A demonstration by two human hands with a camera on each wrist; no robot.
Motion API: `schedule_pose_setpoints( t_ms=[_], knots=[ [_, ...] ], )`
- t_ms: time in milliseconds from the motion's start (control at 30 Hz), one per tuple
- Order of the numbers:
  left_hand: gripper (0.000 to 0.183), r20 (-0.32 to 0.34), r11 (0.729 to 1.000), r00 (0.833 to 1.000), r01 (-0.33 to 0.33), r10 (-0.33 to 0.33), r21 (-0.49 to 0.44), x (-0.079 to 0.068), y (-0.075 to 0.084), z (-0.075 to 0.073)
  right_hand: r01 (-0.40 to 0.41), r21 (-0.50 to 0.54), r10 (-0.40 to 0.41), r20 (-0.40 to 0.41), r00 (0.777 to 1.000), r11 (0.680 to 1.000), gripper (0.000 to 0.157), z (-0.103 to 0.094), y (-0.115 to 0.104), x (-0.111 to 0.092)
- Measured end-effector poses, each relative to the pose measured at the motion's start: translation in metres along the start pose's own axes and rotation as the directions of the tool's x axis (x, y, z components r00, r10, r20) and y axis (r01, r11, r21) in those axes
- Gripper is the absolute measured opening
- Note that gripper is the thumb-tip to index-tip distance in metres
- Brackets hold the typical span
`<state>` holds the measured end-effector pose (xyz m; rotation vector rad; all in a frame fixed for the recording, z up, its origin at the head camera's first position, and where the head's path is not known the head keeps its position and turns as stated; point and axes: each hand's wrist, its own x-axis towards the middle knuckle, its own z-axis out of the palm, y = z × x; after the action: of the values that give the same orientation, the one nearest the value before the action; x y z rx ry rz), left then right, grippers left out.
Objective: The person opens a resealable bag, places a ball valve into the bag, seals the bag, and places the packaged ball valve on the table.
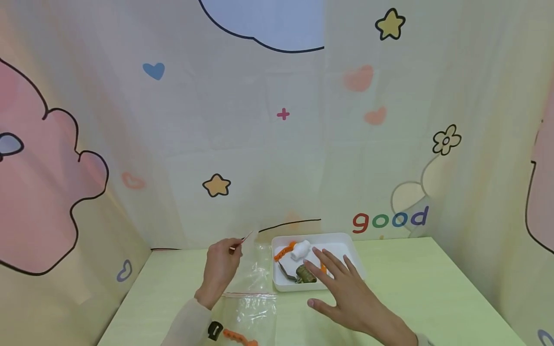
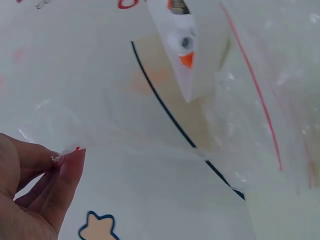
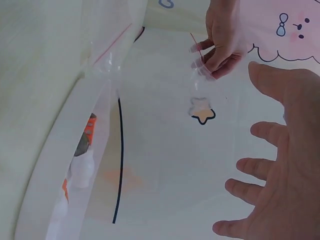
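My left hand [image 1: 222, 266] pinches the red-lined edge of a clear zip bag [image 1: 255, 262] between thumb and fingertips, holding it up off the table. In the left wrist view the thin film of the bag [image 2: 125, 142] stretches away from the fingers. My right hand [image 1: 346, 298] is spread over the near right part of a white tray [image 1: 318, 287], fingers extended and holding nothing. Inside the tray lie an orange strip with holes [image 1: 283, 252], a white rounded piece [image 1: 300, 250], an olive-green ribbed piece [image 1: 307, 274] and a dark thin curved piece [image 1: 286, 273].
Another clear zip bag [image 1: 255, 315] lies flat on the pale green table [image 1: 407, 283], nearer me. By it are a small black piece [image 1: 214, 330] and an orange strip [image 1: 235, 336]. A printed curtain [image 1: 277, 158] stands behind the tray and along both sides.
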<state>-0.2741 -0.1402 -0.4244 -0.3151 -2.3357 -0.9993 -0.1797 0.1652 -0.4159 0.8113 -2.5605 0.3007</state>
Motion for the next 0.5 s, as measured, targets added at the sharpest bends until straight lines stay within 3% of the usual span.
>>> schedule_pose_setpoints(
  t_ms=[267,500],
  knots=[
    [0.015,-0.077,0.986,0.997,-0.024,0.011,-0.168,-0.007,0.035,-0.006,0.062,0.015,-0.061,-0.093,0.994,0.998,0.077,-0.011,-0.006,0.015],
    [0.015,-0.127,0.960,0.992,-0.036,0.000,-0.279,-0.013,0.059,0.000,0.088,0.040,-0.079,-0.183,0.980,0.995,0.073,-0.018,-0.014,0.027]
  ],
)
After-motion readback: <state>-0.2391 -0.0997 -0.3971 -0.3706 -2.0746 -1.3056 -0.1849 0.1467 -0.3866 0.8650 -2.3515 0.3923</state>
